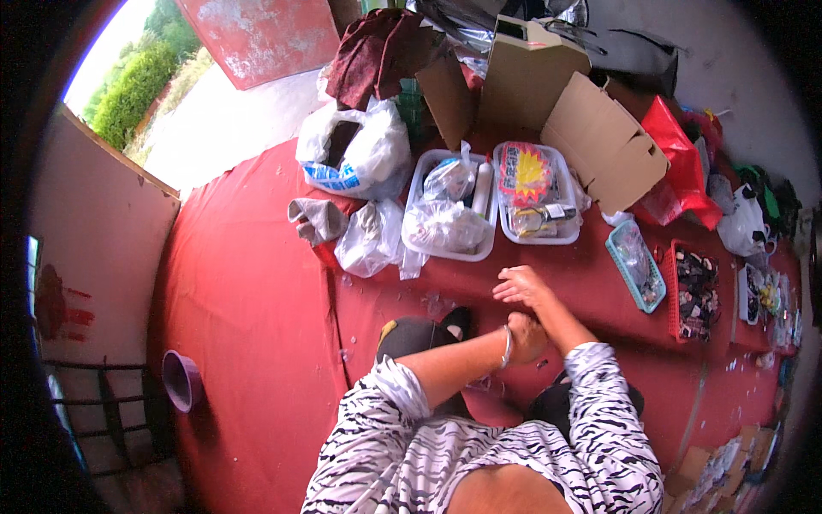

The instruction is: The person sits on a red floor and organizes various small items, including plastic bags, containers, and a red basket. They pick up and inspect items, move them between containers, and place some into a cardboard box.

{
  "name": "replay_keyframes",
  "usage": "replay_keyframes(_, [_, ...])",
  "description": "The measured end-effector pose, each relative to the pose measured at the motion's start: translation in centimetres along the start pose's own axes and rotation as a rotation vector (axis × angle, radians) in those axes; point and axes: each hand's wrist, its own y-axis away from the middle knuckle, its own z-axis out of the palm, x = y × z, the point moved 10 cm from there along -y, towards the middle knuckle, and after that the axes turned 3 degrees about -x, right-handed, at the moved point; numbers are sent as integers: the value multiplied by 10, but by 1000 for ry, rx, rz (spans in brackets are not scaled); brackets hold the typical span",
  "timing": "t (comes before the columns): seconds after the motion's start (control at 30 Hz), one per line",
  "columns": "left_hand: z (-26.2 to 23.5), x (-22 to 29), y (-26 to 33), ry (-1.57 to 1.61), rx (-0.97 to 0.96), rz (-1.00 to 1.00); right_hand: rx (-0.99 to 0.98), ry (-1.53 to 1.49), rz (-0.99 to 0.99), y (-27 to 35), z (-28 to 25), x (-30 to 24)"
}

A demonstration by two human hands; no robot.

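My left hand (525,337) is closed, held against the underside of my right wrist; what its fingers hold, if anything, is hidden. A pale bracelet (507,348) circles my left wrist. Just beyond it, my right hand (521,286) reaches leftward with fingers stretched out and nothing in them. In front of my hands stand two white plastic tubs on a red cloth (248,283). The left tub (417,242) has clear bags and a white tube (482,188) in it. In the right tub (541,238) lie packaged items under a red and yellow starburst label (525,174).
Right of the tubs are a turquoise basket (652,298) and a red basket (674,321) of small dark pieces. Cardboard boxes (599,137) and a red bag (681,163) stand behind. A white plastic bag (377,146) sits back left; a purple bucket (181,381) stands far left.
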Motion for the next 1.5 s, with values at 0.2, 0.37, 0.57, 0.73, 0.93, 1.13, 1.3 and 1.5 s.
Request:
replay_keyframes(0.2, [-130, -53, 107, 51, 460, 27, 84, 72, -166, 174, 7, -52])
replay_keyframes(0.37, [-188, -162, 174, 604, 671, 12, 194, 278, -317, 215, -3, -43])
replay_keyframes(0.57, [-141, -387, 247, 359, 1149, -579, 368, 889, -724, 281, 62, -116])
replay_keyframes(0.73, [-94, -507, 231, 8, 1103, -955, 333, 1184, -818, 278, 84, -127])
replay_keyframes(0.93, [-95, -541, 174, 47, 710, -1124, 286, 1339, -774, 249, 81, -120])
replay_keyframes(1.13, [-23, -630, 140, 123, 728, -808, 245, 1421, -653, 217, 71, -109])
replay_keyframes(1.3, [-8, -703, 191, 247, 954, -938, 213, 1409, -646, 205, 66, -109])
replay_keyframes(1.5, [12, -690, 246, 460, 1352, -1651, 151, 1403, -531, 202, 65, -97])
